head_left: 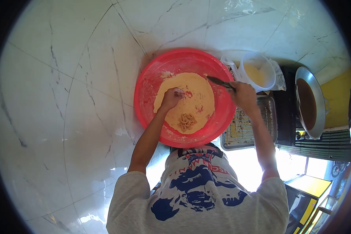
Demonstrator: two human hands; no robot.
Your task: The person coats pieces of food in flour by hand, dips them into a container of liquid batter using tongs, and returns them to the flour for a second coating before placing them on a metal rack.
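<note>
A large red plastic basin [142, 85] holds a layer of pale yellow flour [201, 93], with red patches of the bottom showing through. Over the flour, my left hand [172, 98] is closed with its fingers curled together; what they hold, if anything, is hidden. My right hand [243, 95] grips what look like dark tongs [221, 82] above the basin's right side, their tip pointing left over the flour. Near the basin's front lies a small heap of pale, coated strips [187, 122]. Crumbly white clumps cling to the inner wall.
Right of the basin stands a translucent tub [273, 74] of pale yellow mix. A metal tray with a wire rack [249, 130] sits in front of it. Farther right, a wok [320, 105] of brown liquid rests over a black stove [286, 117]. White marbled tile surrounds the basin.
</note>
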